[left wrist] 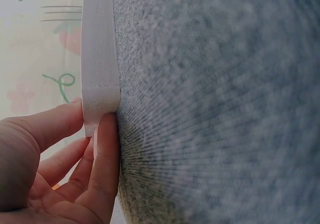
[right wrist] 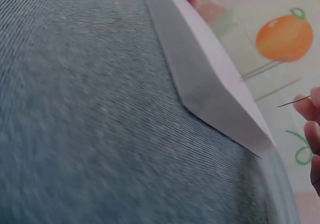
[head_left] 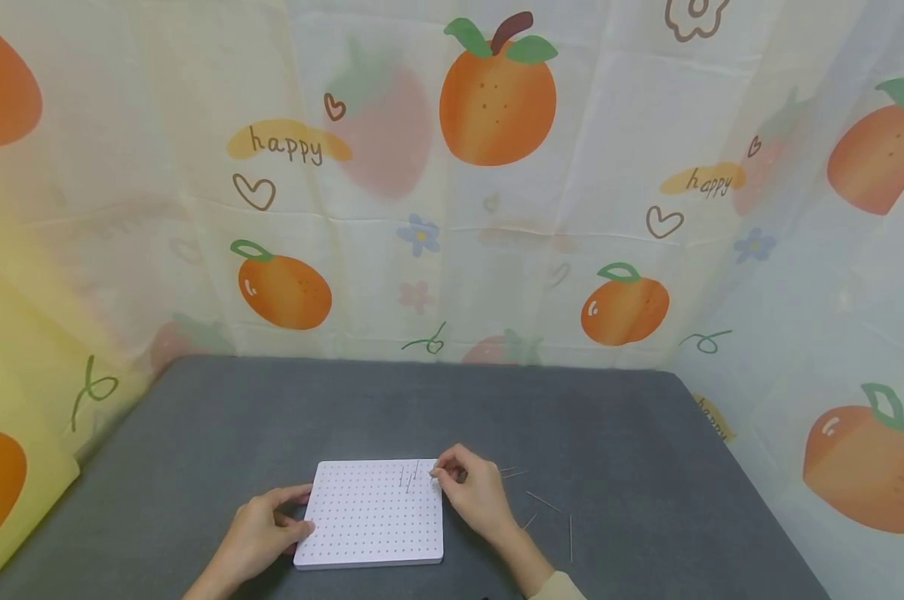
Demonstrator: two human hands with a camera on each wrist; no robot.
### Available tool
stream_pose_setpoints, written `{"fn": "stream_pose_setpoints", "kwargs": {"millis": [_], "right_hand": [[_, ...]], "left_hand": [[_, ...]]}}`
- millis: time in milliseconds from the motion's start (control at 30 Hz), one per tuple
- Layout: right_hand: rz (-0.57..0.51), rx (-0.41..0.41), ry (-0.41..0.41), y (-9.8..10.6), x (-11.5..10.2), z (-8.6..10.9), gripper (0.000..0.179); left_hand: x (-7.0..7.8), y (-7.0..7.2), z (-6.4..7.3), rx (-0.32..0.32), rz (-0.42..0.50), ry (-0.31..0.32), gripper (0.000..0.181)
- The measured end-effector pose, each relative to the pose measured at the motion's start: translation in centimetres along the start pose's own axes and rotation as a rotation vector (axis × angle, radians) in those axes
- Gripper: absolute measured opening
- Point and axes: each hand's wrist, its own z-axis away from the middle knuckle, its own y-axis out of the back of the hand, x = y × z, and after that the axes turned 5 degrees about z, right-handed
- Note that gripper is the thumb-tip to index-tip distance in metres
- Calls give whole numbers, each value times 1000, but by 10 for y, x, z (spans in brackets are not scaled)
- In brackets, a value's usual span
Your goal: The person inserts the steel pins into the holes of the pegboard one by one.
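A white board [head_left: 369, 533] dotted with rows of small holes lies on the dark tabletop. My left hand [head_left: 251, 533] grips its left edge, with the thumb on one face and a finger along the side wall [left wrist: 101, 49]. Three thin metal needles [head_left: 402, 477] stand upright in the board near its far right corner. Beside them, my right hand [head_left: 477, 496] pinches another needle [right wrist: 294, 101] between thumb and forefinger. Its tip points at the board's face, a little apart from it in the right wrist view.
Several loose needles [head_left: 571, 538] lie scattered on the dark tabletop [head_left: 631, 467] to the right of the board, some close by the right hand and forearm. A fruit-print curtain [head_left: 452, 250] hangs behind the table and along both sides.
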Motion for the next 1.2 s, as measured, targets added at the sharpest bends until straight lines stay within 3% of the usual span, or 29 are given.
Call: {"fn": "stream_pose_setpoints", "kwargs": {"millis": [600,1200], "right_hand": [[31,-8,21,-21,-2,1,6],[120,-65,-14,-25,-4,1,7]], "left_hand": [[0,-2,-2,-2,-24,25,55],[0,-1,-2,-7,-26,30,56]]}}
